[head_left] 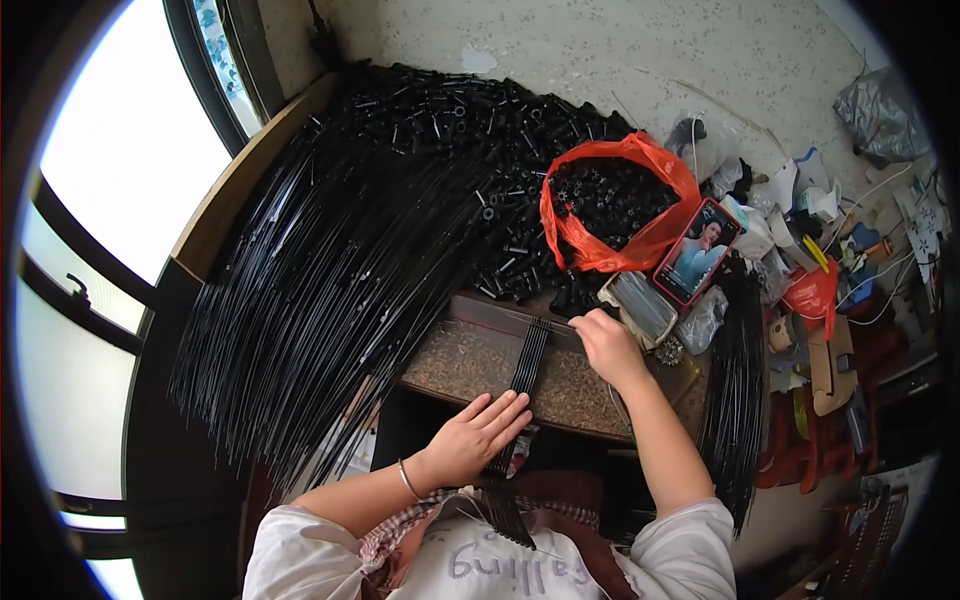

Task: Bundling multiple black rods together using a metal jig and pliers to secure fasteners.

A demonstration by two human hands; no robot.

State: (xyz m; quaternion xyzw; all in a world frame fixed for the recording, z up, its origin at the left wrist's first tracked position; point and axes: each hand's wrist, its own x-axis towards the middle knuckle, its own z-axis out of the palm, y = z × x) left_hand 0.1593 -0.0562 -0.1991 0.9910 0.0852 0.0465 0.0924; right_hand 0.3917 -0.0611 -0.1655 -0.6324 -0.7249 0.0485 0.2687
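Several slim black rods (530,358) lie side by side in a flat row across the speckled brown work board (462,350). My left hand (478,432) rests flat over their near ends at the board's front edge, fingers stretched out. At the far ends of the rods, my right hand (606,345) is closed in a pinch. A thin strand, like a needle or wire, seems to run from its fingertips across the row; its exact kind is too fine to tell. A dark raised strip (485,312) borders the board's far side.
A large heap of long black rods (320,260) fills the left. Black tubular parts (440,110) are piled behind. An orange-red plastic bag (665,165) holds small black pieces. A phone (697,250) leans beside a clear-topped box (642,305). More rods (735,370) hang at right.
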